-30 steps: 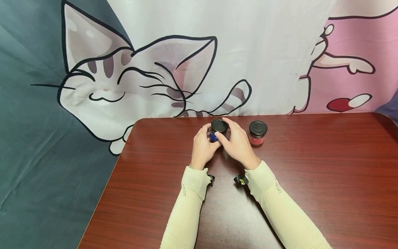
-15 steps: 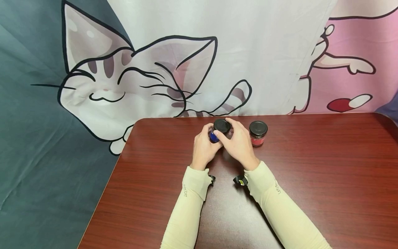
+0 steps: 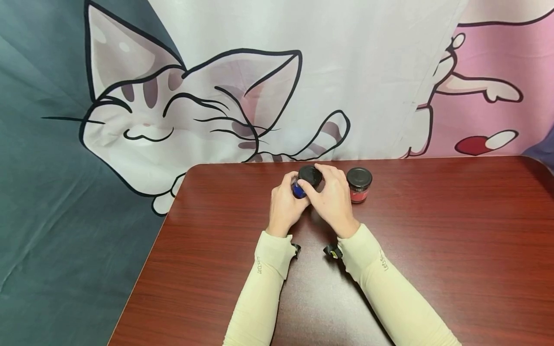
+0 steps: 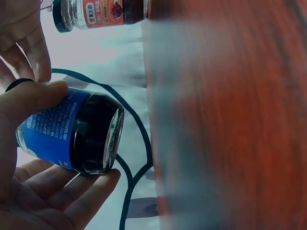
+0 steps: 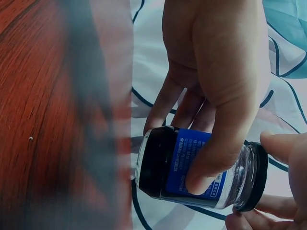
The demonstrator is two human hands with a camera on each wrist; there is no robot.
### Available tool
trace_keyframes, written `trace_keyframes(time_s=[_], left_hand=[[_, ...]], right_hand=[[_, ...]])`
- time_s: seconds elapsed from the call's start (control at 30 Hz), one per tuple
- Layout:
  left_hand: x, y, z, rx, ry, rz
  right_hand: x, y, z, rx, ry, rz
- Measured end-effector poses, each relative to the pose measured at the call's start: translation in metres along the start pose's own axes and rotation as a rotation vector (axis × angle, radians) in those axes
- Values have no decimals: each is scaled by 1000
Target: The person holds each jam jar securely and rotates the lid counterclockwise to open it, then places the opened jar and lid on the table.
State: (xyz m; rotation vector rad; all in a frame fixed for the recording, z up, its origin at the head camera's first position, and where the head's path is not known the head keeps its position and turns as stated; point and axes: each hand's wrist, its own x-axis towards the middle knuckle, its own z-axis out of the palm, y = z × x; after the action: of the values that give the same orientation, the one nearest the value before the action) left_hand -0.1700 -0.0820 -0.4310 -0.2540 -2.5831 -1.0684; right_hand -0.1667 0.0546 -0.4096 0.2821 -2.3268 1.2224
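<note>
A small glass jar [image 4: 53,129] with a blue label and dark contents is held above the table by both hands. Its black lid [image 3: 309,176] leans slightly right in the head view. My left hand [image 3: 284,207] wraps the jar's body, thumb across the label in the left wrist view, other fingers on the far side. My right hand [image 3: 335,202] grips the lid between thumb and fingers, also seen from the right wrist, where the lid's rim [image 5: 259,177] shows between the fingertips.
A second jar [image 3: 358,185] with a black lid and red label stands upright on the brown table [image 3: 433,250], just right of my right hand. Behind the table's back edge hangs a curtain [image 3: 368,72] printed with a cartoon cat.
The blue-labelled jar has shifted slightly right, and its lid leans further right. Both hands have moved with it, still holding it. The red-labelled jar has stayed in place.
</note>
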Motion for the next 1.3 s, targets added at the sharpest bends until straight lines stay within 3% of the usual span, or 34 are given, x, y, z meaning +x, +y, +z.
trace_keyframes(time_s=[0.67,1.3], left_hand=[[0,0,1,19,33,20],[0,-2,-2,20,17,10]], right_hand=[[-3,-1,-1,-20,-9,17],[-2,-1,1,-28,-27,-38]])
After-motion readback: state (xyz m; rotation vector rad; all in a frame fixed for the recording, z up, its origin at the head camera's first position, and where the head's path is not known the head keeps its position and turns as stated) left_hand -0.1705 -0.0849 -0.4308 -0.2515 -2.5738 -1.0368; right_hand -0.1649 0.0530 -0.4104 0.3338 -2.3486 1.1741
